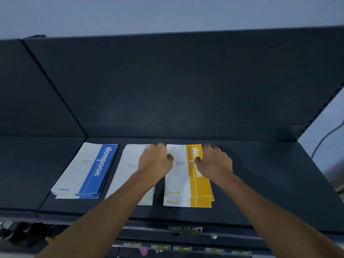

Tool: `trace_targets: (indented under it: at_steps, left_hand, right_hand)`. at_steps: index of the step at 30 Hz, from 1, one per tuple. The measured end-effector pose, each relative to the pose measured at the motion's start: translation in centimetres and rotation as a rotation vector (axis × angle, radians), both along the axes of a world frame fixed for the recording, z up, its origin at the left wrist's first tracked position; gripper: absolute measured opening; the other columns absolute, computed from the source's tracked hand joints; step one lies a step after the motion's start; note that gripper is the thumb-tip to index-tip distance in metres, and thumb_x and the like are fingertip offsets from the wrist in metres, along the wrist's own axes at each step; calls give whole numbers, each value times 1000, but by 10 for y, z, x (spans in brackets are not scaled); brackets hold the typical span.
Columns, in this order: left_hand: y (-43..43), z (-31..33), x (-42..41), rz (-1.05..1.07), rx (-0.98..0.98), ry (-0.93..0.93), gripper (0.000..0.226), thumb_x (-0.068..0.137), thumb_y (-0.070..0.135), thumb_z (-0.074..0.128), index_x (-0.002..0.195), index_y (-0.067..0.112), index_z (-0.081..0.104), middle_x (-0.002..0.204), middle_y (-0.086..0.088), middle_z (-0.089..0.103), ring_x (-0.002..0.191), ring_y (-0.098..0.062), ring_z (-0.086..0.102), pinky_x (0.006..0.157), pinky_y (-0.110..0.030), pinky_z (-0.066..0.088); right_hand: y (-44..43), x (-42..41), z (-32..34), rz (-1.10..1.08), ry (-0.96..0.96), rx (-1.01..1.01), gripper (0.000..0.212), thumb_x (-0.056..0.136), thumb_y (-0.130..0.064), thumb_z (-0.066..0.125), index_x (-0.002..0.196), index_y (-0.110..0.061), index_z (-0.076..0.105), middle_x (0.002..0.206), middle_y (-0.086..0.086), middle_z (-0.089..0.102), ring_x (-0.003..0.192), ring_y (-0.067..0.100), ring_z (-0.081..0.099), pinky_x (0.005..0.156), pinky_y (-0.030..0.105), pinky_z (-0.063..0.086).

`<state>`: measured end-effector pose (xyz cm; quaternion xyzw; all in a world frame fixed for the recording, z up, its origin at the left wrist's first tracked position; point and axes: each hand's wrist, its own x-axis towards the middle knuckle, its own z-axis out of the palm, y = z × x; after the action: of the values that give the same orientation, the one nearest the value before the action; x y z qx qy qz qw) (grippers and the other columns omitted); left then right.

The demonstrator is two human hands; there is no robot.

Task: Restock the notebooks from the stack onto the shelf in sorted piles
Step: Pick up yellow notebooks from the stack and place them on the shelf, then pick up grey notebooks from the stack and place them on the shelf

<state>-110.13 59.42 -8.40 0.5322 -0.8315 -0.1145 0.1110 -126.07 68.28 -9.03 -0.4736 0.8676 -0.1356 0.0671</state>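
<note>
1. The yellow pile (188, 183) of notebooks lies flat on the dark shelf (260, 183), the rightmost of three piles, with its far end close to the back panel (186, 81).
2. Our left hand (155, 162) grips the pile's left edge near the far end, fingers curled and thumb on the white part of the cover. Our right hand (216, 162) grips the right edge opposite it, fingers curled at the far corner and thumb pressed on the yellow band.
3. The same shelf holds a middle pile (130, 164) just left of the yellow one, a narrow strip of shelf between them. Our left forearm crosses it, so we cannot tell its colour. Further left lies the blue pile (87, 172), near the shelf's left end and slightly fanned at its near corners.
4. All three piles stop short of the shelf's front lip, leaving a bare strip along it. To the right of the yellow pile the shelf runs open as far as the slotted upright (316, 112). On the left a neighbouring shelf (28, 174) adjoins at the same level.
5. The top yellow notebook is white on its left part with faint ruled lines, and has a yellow band on the right bearing white lettering. The books beneath stick out at the near end, so the pile is not square.
6. Below the front lip runs a label rail (184, 229). A cable (327, 135) hangs beyond the right upright.
</note>
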Motion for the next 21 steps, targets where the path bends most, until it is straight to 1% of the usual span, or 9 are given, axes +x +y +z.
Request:
trace_targets:
  at_steps: [3, 7, 9, 11, 12, 14, 16, 18, 21]
  left_hand:
    - [-3, 6, 16, 28, -15, 71, 21, 97, 31, 61, 107, 13, 64, 94, -3, 71, 77, -20, 67, 74, -36, 61]
    - [-6, 14, 49, 81, -73, 88, 28, 97, 36, 63, 119, 18, 64, 103, 1, 73, 65, -7, 53, 69, -21, 48]
    - [-10, 22, 70, 126, -54, 104, 28, 96, 34, 61, 120, 19, 64, 103, 2, 73, 68, -9, 58, 70, -21, 52]
    - [-14, 31, 97, 178, -43, 155, 24, 95, 27, 58, 116, 18, 65, 97, 3, 71, 69, -9, 60, 60, -20, 48]
    - [-16, 35, 112, 201, -47, 166, 22, 94, 25, 56, 113, 18, 65, 96, 3, 71, 72, -10, 62, 59, -23, 46]
    - [-19, 42, 145, 252, -44, 184, 25, 93, 22, 52, 112, 17, 66, 100, 2, 71, 83, -20, 66, 70, -33, 53]
    - [-23, 47, 180, 324, -31, 201, 30, 92, 20, 49, 117, 18, 65, 98, 2, 71, 82, -22, 66, 75, -37, 57]
    - [-27, 50, 219, 392, -37, 200, 32, 91, 20, 46, 117, 20, 64, 97, 4, 69, 77, -15, 64, 68, -32, 56]
    - [-30, 52, 283, 474, -84, 188, 28, 90, 22, 46, 110, 24, 65, 108, 6, 68, 73, -7, 54, 57, -17, 41]
  right_hand:
    - [-4, 16, 10, 91, -30, -71, 28, 97, -34, 56, 118, -14, 56, 113, 3, 62, 92, 26, 65, 64, 31, 43]
    - [-22, 48, 23, 243, -39, -120, 31, 98, -32, 54, 124, -15, 55, 120, 4, 59, 100, 27, 65, 69, 32, 47]
    - [-35, 69, 29, 304, -55, -138, 30, 98, -31, 53, 123, -16, 54, 121, 5, 58, 103, 28, 64, 73, 34, 50]
    - [-51, 94, 35, 369, -62, -141, 31, 98, -32, 53, 126, -17, 53, 124, 5, 57, 106, 29, 63, 79, 35, 50]
    - [-58, 107, 37, 404, -62, -144, 33, 99, -33, 53, 128, -17, 52, 126, 4, 57, 108, 29, 63, 81, 34, 49]
    - [-73, 135, 40, 484, -69, -159, 35, 100, -34, 51, 131, -17, 52, 129, 4, 57, 110, 29, 62, 82, 34, 48]
    - [-87, 166, 44, 561, -85, -176, 31, 101, -34, 48, 126, -16, 53, 127, 5, 57, 108, 30, 62, 81, 36, 47]
    - [-101, 201, 47, 629, -91, -175, 28, 102, -33, 46, 121, -15, 53, 124, 5, 58, 106, 31, 62, 81, 38, 48]
    - [-121, 260, 49, 726, -81, -152, 28, 102, -35, 44, 120, -15, 52, 125, 4, 56, 107, 31, 61, 82, 40, 48]
